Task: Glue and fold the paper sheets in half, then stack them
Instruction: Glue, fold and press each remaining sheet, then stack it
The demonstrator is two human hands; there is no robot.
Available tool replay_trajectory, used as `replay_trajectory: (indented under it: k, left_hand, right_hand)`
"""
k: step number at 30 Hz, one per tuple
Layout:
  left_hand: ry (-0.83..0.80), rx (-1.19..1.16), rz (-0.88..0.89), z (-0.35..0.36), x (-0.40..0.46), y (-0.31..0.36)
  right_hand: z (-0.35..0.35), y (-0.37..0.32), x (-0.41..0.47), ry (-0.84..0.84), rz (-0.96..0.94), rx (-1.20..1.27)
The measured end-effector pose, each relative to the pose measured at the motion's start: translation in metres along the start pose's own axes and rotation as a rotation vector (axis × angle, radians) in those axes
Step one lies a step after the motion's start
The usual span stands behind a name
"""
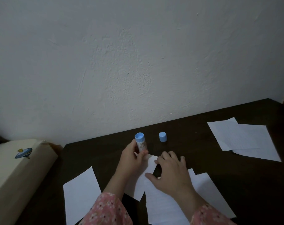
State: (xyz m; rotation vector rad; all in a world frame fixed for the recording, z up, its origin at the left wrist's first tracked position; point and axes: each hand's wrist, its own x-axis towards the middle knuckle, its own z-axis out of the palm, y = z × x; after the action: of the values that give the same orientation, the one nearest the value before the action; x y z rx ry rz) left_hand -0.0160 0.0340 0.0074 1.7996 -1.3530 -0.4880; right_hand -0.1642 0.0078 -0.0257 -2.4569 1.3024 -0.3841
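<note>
1. One glue stick (141,143), uncapped, with a blue collar and white labelled barrel, stood nearly upright. The left hand (132,157) gripped its lower barrel, fingers and thumb curled round it. The open top rose above the fingertips.
2. One blue cap (162,136) stood on the dark table (203,140), beyond the right hand's fingertips, just right of the glue stick and apart from it.
3. One small paper sheet (148,168) lay between the two hands. The right hand (171,172) rested flat on it, fingers spread and fairly straight, thumb pressing the sheet's near part. The sheet's far corner showed just past the left hand's fingers, at the base of the glue stick.
4. One larger white sheet (170,207) lay under the right wrist, partly beneath the small sheet.
5. One white sheet (81,192) lay left of the left forearm, well clear of the fingers.
6. Two overlapping white sheets (242,137) lay far right of the right hand, near the table's back edge.
7. Two pink floral sleeves (107,210) covered both forearms.
8. One cream box (16,172) with a blue printed figure stood off the table's left end, by the white wall (138,62).
</note>
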Motion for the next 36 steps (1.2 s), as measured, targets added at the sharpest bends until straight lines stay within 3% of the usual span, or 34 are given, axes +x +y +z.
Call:
replay_trajectory:
  k: [13,17,19,21,26,30,36]
  left_hand:
    - [0.143,-0.046,-0.084,-0.014,0.013,-0.024]
    - [0.46,-0.577,-0.265,-0.025,0.001,-0.024]
    - [0.545,-0.797,-0.325,-0.038,-0.007,-0.022]
    - [0.503,-0.845,-0.393,-0.046,-0.022,-0.021]
    - [0.423,-0.621,-0.396,-0.049,-0.051,-0.03]
    - [0.413,-0.948,-0.504,-0.057,-0.052,-0.032]
    - [0.389,-1.091,-0.475,-0.057,-0.057,-0.034]
  right_hand:
    - [0.001,0.001,0.001,-0.021,0.014,-0.024]
    - [0.0,-0.001,-0.001,-0.001,0.022,-0.029]
    - [0.001,-0.002,-0.001,0.018,0.038,-0.032]
    - [0.001,-0.002,-0.002,0.054,0.05,-0.032]
    - [0.001,-0.002,-0.003,0.163,0.055,0.016]
    - [0.004,-0.002,-0.001,0.088,0.031,0.032]
    - [0.005,-0.002,0.0,0.053,0.036,0.019]
